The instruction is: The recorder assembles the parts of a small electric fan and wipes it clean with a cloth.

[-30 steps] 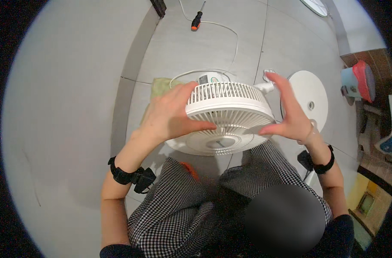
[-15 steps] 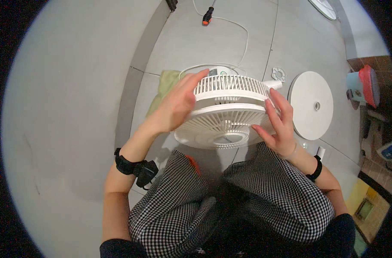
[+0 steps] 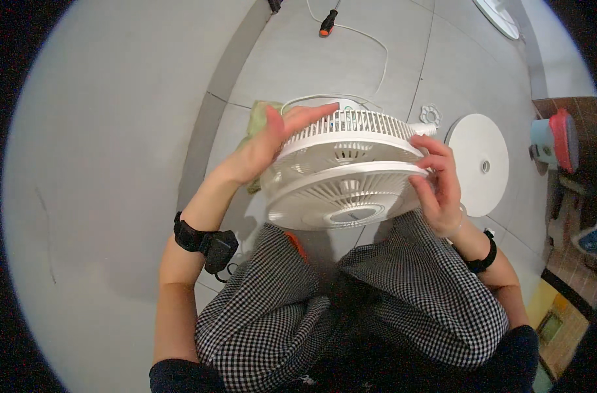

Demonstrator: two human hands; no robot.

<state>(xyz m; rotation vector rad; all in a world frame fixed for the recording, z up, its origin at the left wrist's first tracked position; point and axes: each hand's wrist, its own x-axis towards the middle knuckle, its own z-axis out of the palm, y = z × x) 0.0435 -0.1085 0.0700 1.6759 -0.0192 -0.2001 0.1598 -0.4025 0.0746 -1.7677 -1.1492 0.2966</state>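
Observation:
Between my knees a white fan head lies with its slatted front grille (image 3: 315,198) toward me and its rear grille (image 3: 379,124) behind. A gap separates the two rims, and pale blade parts show through it. My left hand (image 3: 264,145) lies along the rear grille's upper left side, fingers stretched out. At the right, my right hand (image 3: 441,196) has its bent fingers and thumb at the two rims, pinching the front grille's edge. The hidden sides of the fan head cannot be seen.
A round white base (image 3: 485,141) lies on the tiles at right, beside a white ring-shaped nut (image 3: 430,116). Farther off are a black-and-orange screwdriver (image 3: 328,23) and a white cord (image 3: 385,62). Green cloth (image 3: 258,118) lies left of the fan; a blue-and-red container (image 3: 552,139) stands far right.
The gap between the grilles has widened. My left hand has shifted up and left along the rear grille, and my right fingers have curled more around the rim.

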